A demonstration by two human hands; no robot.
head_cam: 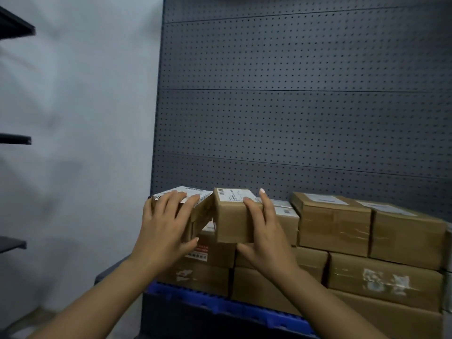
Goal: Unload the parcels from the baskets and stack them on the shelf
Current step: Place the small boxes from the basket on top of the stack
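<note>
Two small brown parcels sit side by side on top of the stack at its left end. My left hand (166,226) grips the left parcel (195,199), which is tilted and has a white label on top. My right hand (261,231) grips the right parcel (230,216), fingers over its top and thumb under its front. Both rest on larger cardboard boxes (342,270) stacked in rows on the shelf (220,304), which has a blue front strip.
A dark grey pegboard panel (293,106) backs the shelf. More parcels (335,223) fill the top row to the right. A pale wall (85,143) lies left, with dark shelf edges (17,139) at the far left.
</note>
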